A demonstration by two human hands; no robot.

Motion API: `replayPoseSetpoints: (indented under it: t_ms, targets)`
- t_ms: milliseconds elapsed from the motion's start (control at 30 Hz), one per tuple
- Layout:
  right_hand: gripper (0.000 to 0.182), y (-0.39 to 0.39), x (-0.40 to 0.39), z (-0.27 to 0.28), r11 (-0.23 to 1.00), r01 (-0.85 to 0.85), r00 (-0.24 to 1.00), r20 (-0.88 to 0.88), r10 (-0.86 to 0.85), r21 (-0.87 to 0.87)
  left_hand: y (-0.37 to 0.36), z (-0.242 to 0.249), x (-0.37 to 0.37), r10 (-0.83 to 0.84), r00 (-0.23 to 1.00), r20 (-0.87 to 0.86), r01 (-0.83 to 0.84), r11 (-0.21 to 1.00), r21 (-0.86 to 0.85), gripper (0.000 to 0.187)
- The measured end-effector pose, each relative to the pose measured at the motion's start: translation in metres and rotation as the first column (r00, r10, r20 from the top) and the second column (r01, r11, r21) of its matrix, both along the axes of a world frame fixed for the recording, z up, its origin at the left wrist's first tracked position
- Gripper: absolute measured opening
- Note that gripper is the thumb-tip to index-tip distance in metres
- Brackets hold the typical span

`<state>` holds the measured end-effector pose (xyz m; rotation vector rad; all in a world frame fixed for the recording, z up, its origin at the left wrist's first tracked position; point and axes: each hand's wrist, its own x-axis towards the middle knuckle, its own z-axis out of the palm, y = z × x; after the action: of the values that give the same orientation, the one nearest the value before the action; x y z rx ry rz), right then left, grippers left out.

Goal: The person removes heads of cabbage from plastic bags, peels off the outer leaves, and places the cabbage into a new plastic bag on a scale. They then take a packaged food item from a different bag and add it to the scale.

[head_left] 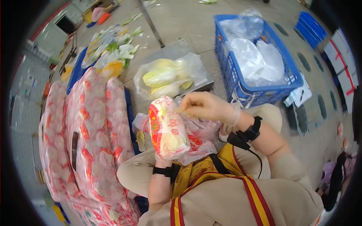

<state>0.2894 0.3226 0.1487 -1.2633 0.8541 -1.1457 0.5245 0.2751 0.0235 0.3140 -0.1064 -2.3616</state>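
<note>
A cabbage in a white plastic wrapper with red print (169,130) is held upright in front of my body. My left hand (163,161) is under its lower end, mostly hidden by the wrapper; its fingers do not show. Beside its upper right edge is my right hand (203,107), in a thin clear glove, with fingers pinched together; what they hold is too small to make out. Loose printed bags (200,141) lie behind the cabbage near my lap. Farther forward, pale green cabbages (162,75) rest in a clear bag on a metal scale (203,77).
Large bags of wrapped cabbages (88,135) are stacked at the left. A blue crate (260,90) with clear bags stands at the right front. Leaf scraps (126,51) lie at the upper left. A metal pole (151,24) stands past the scale. A person (98,13) sits far off.
</note>
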Motion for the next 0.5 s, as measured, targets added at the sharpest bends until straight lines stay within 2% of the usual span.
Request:
replayPoseSetpoints:
  t_ms: [33,67,100,133,167,200,233,367,433,467,500]
  targets:
    - [0.021,-0.003,0.009,0.002,1.0,-0.027,1.0,-0.015,0.027,-0.006,-0.006,0.009,-0.007,-0.021,1.0,0.007,0.022,0.998,-0.058,0.044]
    - [0.024,-0.002,0.019,0.003,0.959,0.077,0.952,-0.264,-0.151,-0.274,-0.003,0.019,-0.012,0.046,0.986,0.159,-0.024,0.99,-0.137,0.039]
    - [0.027,0.0,0.028,0.002,0.835,0.096,0.822,-0.43,-0.374,-0.541,-0.002,0.03,-0.011,0.064,0.987,0.145,-0.044,0.99,-0.137,0.039]
    - [0.028,-0.002,0.038,-0.006,0.772,0.144,0.765,-0.425,-0.484,-0.62,-0.001,0.038,-0.008,0.055,0.993,0.102,-0.028,0.968,-0.248,0.043]
    - [0.028,-0.005,0.04,-0.013,0.775,0.128,0.765,-0.436,-0.474,-0.618,-0.001,0.043,-0.006,0.039,0.997,0.065,-0.014,0.934,-0.356,0.047]
    - [0.025,-0.006,0.042,-0.018,0.742,0.077,0.732,-0.467,-0.495,-0.666,0.001,0.045,-0.014,0.11,0.973,0.204,-0.065,0.975,-0.213,0.062]
    - [0.022,-0.008,0.042,-0.022,0.706,0.022,0.698,-0.495,-0.518,-0.707,0.003,0.049,-0.015,0.118,0.974,0.195,-0.077,0.975,-0.207,0.062]
    - [0.013,-0.011,0.042,-0.028,0.722,0.006,0.691,-0.519,-0.504,-0.692,0.004,0.043,-0.012,0.085,0.972,0.218,-0.044,0.981,-0.186,0.061]
    - [0.007,-0.009,0.036,-0.019,0.805,0.042,0.83,-0.428,-0.358,-0.592,0.003,0.037,-0.012,0.068,0.983,0.169,-0.039,0.985,-0.168,0.061]
    - [0.007,-0.009,0.032,-0.018,0.804,0.031,0.829,-0.433,-0.353,-0.594,0.002,0.035,-0.012,0.057,0.989,0.135,-0.035,0.986,-0.161,0.061]
    - [0.007,-0.008,0.029,-0.018,0.871,0.027,0.863,-0.429,-0.268,-0.491,0.002,0.032,-0.012,0.045,0.994,0.099,-0.03,0.988,-0.15,0.061]
